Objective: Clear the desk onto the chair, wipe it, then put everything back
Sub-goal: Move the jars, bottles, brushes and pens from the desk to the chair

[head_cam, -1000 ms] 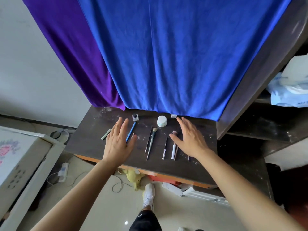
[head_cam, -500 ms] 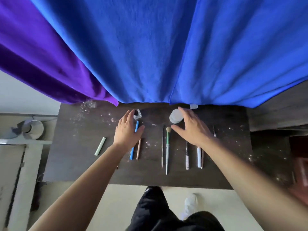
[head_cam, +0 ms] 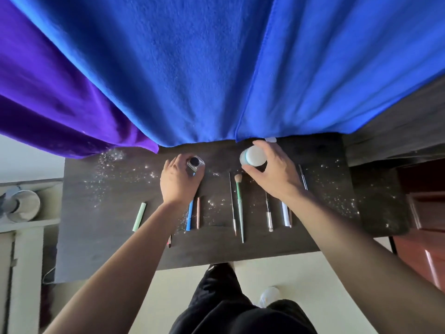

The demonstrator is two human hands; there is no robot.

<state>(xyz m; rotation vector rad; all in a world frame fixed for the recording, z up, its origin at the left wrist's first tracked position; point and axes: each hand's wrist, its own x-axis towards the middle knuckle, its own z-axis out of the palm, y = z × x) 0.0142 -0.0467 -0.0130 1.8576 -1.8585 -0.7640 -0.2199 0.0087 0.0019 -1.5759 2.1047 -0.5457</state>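
A dark wooden desk lies below me, dusted with glittery specks. My left hand is closed around a small clear glass bottle with a dark cap. My right hand grips a white round jar with a teal band, tipped on its side. On the desk lie a pale green stick, a blue pen, a tan pencil, a thin metal tool, a green-handled makeup brush, a dark brush and a white pen.
Blue cloth and purple cloth hang over the desk's back edge. A small white item peeks from under the blue cloth. A thin metal pick lies right of my right hand. White furniture stands left, red-brown furniture right.
I have stepped closer and now look straight down. Both hands reached to the back of the desk; the left closed on the glass bottle, the right on the white jar.
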